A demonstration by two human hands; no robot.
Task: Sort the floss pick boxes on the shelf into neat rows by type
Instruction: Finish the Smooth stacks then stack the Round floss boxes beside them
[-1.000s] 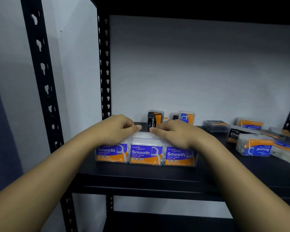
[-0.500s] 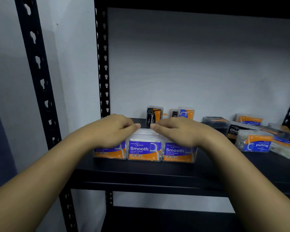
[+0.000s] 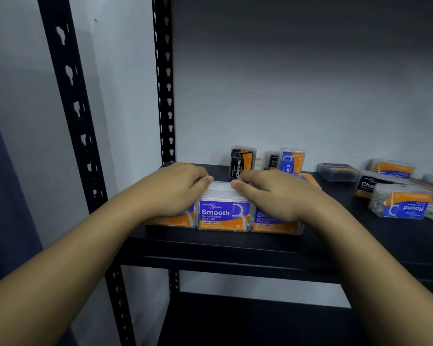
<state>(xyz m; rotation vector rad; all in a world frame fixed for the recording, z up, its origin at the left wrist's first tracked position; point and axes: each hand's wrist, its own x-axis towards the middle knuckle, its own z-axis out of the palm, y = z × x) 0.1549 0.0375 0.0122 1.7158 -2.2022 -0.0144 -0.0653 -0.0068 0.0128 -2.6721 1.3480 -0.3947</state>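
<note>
- Presently, shelf (image 3: 235, 248): black board on a slotted black upright (image 3: 163, 83), pale wall behind.
- Smooth boxes, three in a row along the front edge towards the left corner, labels facing out: middle Smooth box (image 3: 223, 213) in full view; left Smooth box (image 3: 175, 219) and right Smooth box (image 3: 275, 224) largely covered by the hands.
- Left hand (image 3: 175, 188): lies over the left box, fingers curled down behind it, thumb tip on the top of the middle box.
- Right hand (image 3: 268, 193): lies over the right box, fingers curled likewise, thumb tip on the middle box top, close to the other thumb but apart from it.
- Back edge, behind the hands: upright Charcoal box (image 3: 241, 161), a smaller dark box (image 3: 273, 159), upright Round box (image 3: 291, 159).
- Right part of the shelf, unsorted: flat dark-lidded box (image 3: 338, 171), flat Charcoal box (image 3: 368, 186), Round box lying upside down (image 3: 400, 203), further boxes at the right edge, partly cut off.
</note>
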